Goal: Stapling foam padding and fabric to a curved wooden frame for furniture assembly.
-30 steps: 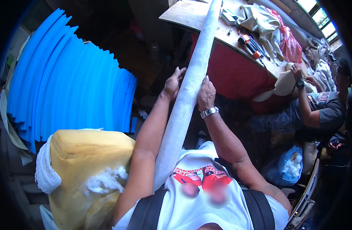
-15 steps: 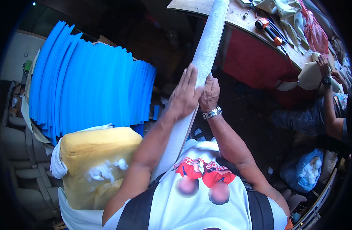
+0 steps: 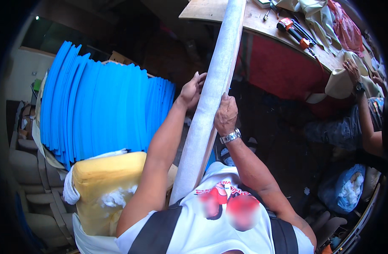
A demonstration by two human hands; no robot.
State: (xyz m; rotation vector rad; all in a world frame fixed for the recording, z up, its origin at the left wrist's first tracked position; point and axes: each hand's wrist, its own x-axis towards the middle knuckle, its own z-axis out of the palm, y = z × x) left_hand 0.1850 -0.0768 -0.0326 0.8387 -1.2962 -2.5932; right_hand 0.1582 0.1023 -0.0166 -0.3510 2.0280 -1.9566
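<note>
The view has shifted right since earlier, both hands, left hand and right hand, fingers pressed flat gripping the long grey-white roll mid-frame, leaning on the wooden worktable at upper right, blue foam sheets left.

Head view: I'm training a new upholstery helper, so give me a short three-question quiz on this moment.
1. True or false: both hands are on the long padded board.
2. Which wrist wears the metal watch? A) left B) right
3. Fill in: the stack left of the person is made of ____ foam sheets.

Key:
1. True: the left hand and the right hand rest on either side of it.
2. B.
3. Blue; a yellow foam block lies below them.
</note>
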